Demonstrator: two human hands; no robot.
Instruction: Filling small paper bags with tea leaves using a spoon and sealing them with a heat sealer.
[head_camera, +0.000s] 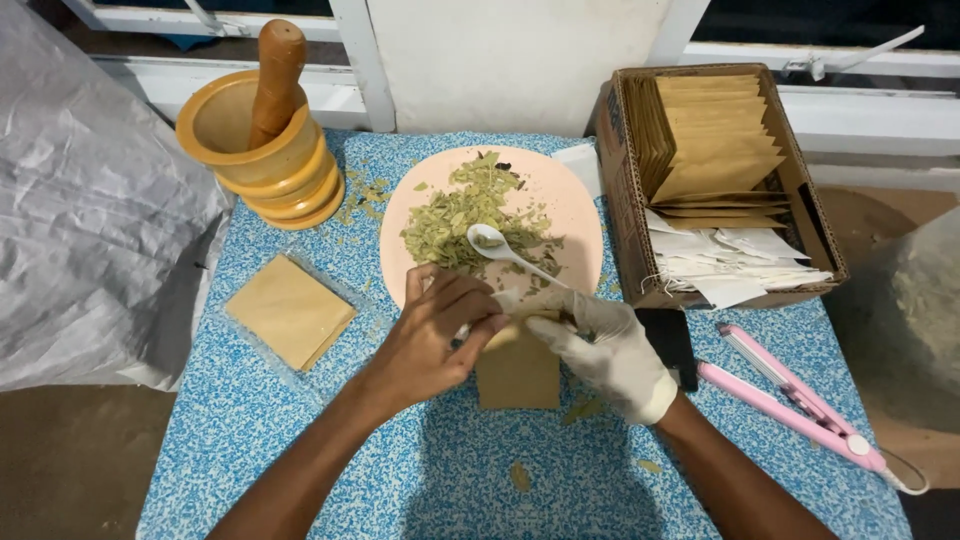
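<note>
Head view: a brown paper pouch (517, 368) is pinched at its mouth by the bare left hand (432, 340) and gloved right hand (605, 350); the mouth is best kept wide, just below the white spoon (505, 250) and dried leaves (465, 215).

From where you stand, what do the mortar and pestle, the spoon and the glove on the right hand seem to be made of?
The mortar and pestle look like turned wood: matte yellow-brown bowl with stacked ridges, darker smooth pestle. The spoon seems glossy white plastic, though ceramic is possible. The right hand wears a thin, wrinkled white glove, probably latex or a similar film.
</note>
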